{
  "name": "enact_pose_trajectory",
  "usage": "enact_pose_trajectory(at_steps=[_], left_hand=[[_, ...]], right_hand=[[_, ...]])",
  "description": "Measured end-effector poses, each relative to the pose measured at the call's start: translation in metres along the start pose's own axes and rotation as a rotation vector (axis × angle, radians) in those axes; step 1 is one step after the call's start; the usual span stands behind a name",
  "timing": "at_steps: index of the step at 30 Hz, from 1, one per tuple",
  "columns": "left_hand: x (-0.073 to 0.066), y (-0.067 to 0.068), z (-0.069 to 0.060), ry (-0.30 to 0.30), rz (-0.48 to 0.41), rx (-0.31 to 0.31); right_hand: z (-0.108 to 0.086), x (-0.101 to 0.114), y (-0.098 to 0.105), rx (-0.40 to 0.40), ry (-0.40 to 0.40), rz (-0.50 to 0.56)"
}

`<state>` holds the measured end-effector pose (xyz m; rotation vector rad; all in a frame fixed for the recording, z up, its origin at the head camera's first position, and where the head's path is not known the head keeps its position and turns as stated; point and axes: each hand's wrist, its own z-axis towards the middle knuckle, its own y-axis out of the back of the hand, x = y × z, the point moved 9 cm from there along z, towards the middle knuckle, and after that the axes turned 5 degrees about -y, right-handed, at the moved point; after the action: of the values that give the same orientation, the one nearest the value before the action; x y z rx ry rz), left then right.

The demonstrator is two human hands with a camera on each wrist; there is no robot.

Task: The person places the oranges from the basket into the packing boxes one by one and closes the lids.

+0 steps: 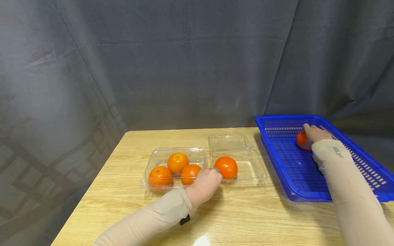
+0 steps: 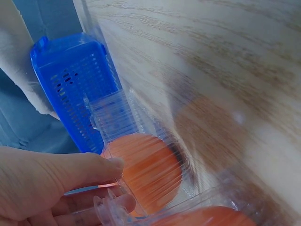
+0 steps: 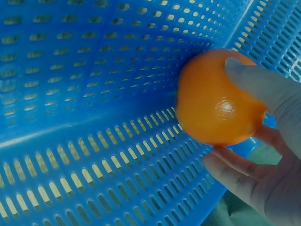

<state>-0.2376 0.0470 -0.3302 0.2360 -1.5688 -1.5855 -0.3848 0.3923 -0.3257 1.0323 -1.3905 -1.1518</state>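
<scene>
My left hand (image 1: pixel 204 186) pinches the near edge of an open clear plastic container (image 1: pixel 247 171), thumb over the rim and fingers under it in the left wrist view. One red-orange tomato (image 1: pixel 226 167) lies in that container, at its left end. Inside the blue basket (image 1: pixel 278 167), my right hand (image 1: pixel 317 133) grips another tomato (image 3: pixel 216 99). Its thumb lies across the top while the other fingers reach round the lower side. That tomato is close to the basket's wall.
Left of the open container stands a second clear container (image 1: pixel 150 160) with several oranges (image 1: pixel 178 163) in it. Both containers and the basket are on a wooden table (image 1: pixel 123 191). A grey curtain (image 1: pixel 184 68) hangs behind the table.
</scene>
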Motion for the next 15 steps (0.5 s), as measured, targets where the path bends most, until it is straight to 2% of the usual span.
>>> enact_pose_trajectory(at_steps=[3, 15], left_hand=[[0.0004, -0.0005, 0.0005, 0.009, -0.007, -0.01], [0.0009, -0.0023, 0.0016, 0.013, -0.043, 0.001]], right_hand=[[-0.0004, 0.0069, 0.0011, -0.047, 0.1, -0.128], [0.0026, 0.0035, -0.0001, -0.087, 0.119, -0.228]])
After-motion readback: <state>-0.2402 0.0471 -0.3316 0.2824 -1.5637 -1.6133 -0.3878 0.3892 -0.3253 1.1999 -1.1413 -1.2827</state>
